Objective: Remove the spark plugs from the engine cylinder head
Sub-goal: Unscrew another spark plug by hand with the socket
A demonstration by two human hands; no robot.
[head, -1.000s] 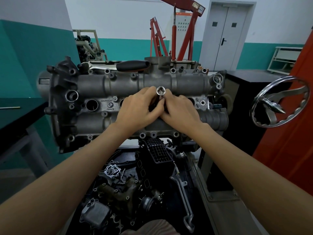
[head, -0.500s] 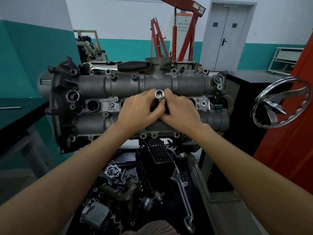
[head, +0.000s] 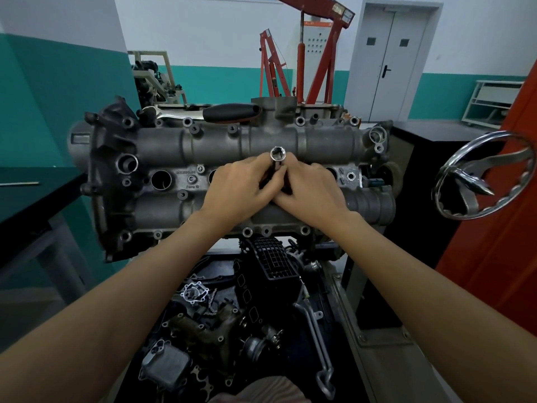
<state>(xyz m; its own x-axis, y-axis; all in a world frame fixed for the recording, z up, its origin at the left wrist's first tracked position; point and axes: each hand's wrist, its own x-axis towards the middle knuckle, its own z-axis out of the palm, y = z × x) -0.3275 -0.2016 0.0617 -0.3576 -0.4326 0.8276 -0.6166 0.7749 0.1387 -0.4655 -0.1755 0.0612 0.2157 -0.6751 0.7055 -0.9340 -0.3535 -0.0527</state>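
step: unscrew plug | left hand (head: 238, 189) and right hand (head: 311, 190) pinch socket (head: 278, 155) mid-engine (head: 162, 146) | keep socket straight, turn evenly

socket (head: 278, 154) lower end: hidden between left hand (head: 238, 193) and right hand (head: 312, 196) | spark plug wells under hands: covered | cylinder head (head: 162, 210) stamped lettering: unreadable | forearms: cut by bottom edge

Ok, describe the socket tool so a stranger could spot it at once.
Find the grey engine cylinder head across the middle. At its centre the left hand and right hand meet, both gripping a chrome socket. It alone is shiny, with an open end facing the camera.
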